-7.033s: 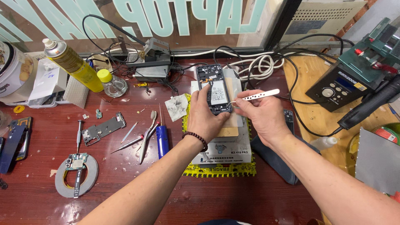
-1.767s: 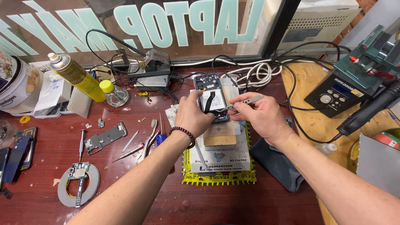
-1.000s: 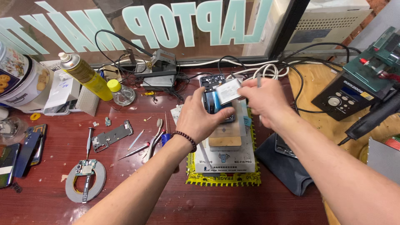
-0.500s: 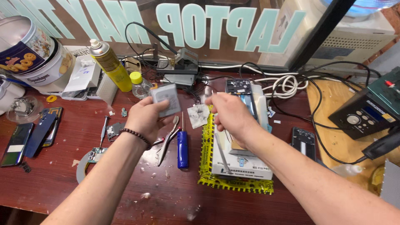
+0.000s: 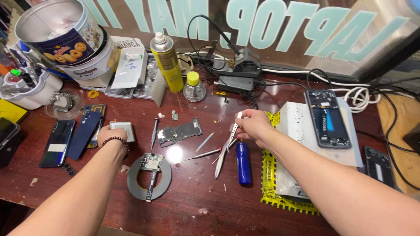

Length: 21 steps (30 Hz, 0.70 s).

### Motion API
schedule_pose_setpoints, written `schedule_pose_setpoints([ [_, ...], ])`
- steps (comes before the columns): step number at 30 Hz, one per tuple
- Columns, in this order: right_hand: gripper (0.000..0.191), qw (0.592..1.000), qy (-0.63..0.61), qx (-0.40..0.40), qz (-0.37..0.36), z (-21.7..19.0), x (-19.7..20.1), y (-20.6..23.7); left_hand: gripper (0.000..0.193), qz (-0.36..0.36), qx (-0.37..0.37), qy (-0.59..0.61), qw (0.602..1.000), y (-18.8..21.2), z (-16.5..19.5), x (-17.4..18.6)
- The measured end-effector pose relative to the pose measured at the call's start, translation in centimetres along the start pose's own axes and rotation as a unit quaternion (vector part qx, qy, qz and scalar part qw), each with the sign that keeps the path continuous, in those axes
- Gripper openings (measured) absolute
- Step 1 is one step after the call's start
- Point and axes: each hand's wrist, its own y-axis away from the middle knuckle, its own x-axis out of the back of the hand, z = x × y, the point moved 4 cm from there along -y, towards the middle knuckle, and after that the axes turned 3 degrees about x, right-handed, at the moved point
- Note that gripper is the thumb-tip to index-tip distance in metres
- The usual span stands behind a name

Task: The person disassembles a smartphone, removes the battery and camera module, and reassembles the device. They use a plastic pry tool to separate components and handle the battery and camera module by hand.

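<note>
My left hand (image 5: 110, 136) rests on the red-brown table at the left, its fingers on a small flat grey rectangular part (image 5: 123, 130) that lies beside two dark phones (image 5: 83, 133). My right hand (image 5: 253, 126) hovers low over the middle of the table and pinches a thin white tweezer-like tool (image 5: 236, 123). Metal tweezers (image 5: 222, 156) lie just under it. To the right, an opened phone (image 5: 327, 118) without its back lies on a white box (image 5: 302, 131).
A blue cylinder (image 5: 243, 163), a tape roll with a small circuit board (image 5: 148, 175), a metal plate (image 5: 179, 131) and a screwdriver (image 5: 153, 131) lie between my hands. A yellow spray can (image 5: 166, 61), a small bottle (image 5: 194, 85), round tins (image 5: 65, 39) and cables stand behind.
My left hand carried the grey part from chest height down to the table at the left. My right hand shifted left off the white box, still holding the white tool.
</note>
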Motion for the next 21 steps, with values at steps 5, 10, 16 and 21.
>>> schedule_pose_setpoints([
  [5,0.007,0.998,0.019,-0.042,0.044,1.2,-1.5,-4.8,0.034,0.004,0.013,0.006,1.000,-1.5,-2.2,0.1],
  [10,0.012,0.992,0.079,-0.047,0.087,1.7,-1.6,-5.6,0.036,-0.019,-0.065,-0.146,0.987,-1.3,-2.5,0.3],
  [16,0.012,0.999,0.030,0.011,0.032,1.5,-2.1,-3.5,0.036,0.041,-0.279,-0.174,0.944,2.3,1.6,0.5],
  [21,0.025,0.883,0.420,0.164,0.131,0.8,2.7,-0.1,0.015,-0.204,-0.316,-0.091,0.922,9.1,4.5,-5.1],
])
